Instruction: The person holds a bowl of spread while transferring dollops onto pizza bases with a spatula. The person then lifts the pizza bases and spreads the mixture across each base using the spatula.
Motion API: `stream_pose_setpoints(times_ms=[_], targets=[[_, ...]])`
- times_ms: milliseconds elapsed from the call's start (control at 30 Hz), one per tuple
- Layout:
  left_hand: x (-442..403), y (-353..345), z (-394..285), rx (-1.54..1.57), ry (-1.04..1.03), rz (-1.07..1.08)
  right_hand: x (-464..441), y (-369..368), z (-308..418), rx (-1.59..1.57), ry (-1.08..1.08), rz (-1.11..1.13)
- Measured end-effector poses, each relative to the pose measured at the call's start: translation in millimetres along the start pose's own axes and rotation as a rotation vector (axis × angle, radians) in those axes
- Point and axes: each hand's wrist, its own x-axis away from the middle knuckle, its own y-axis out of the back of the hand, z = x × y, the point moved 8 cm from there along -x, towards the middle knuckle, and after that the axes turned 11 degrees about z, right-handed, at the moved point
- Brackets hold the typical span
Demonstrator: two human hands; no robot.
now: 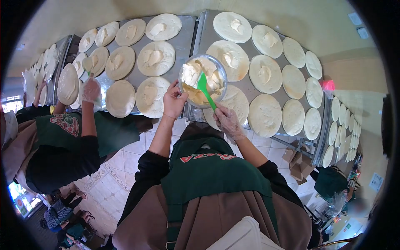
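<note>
My left hand grips the rim of a metal bowl from its left side. Pale creamy spread fills part of the bowl. Gloved in clear plastic, my right hand is closed around the handle of a green spatula, whose blade dips into the spread. The bowl is held above the tables and partly covers a round flatbread behind it. Close by, another flatbread carries a dollop of the same spread, as do several others.
Metal tables hold rows of round flatbreads, several of them plain on the right. At left, a co-worker's gloved hand holds a green spatula over a flatbread. Cardboard boxes lie on the tiled floor. More people are behind.
</note>
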Motion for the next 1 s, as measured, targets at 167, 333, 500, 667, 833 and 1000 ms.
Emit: stream_pose_setpoints(times_ms=[167, 333, 500, 667, 833, 1000], targets=[[-1.1, 1.1, 0.8, 0.066, 0.044, -0.005, 10.0, 1.5, 5.8, -0.108, -0.019, 0.011], [1.6, 1.8, -1.4, 0.094, 0.089, -0.040, 17.2, 11.8, 11.8, -0.169, -0.041, 0.025], [0.5, 9.1, 8.4, 0.085, 0.104, -0.058, 27.8, 26.9, 27.2, -0.148, -0.064, 0.012], [1.7, 4.6, 3.4, 0.124, 0.155, -0.061, 42.1, 44.5, 53.8, -0.190, -0.015, 0.006], [1.0, 4.1, -1.3, 0.090, 0.160, -0.048, 59.1, 74.1, 82.2, -0.208, 0.047, -0.004], [2.7, 8.1, 3.5, 0.002, 0.188, -0.060, 79.1, 126.8, 97.4, -0.137, 0.146, -0.109]])
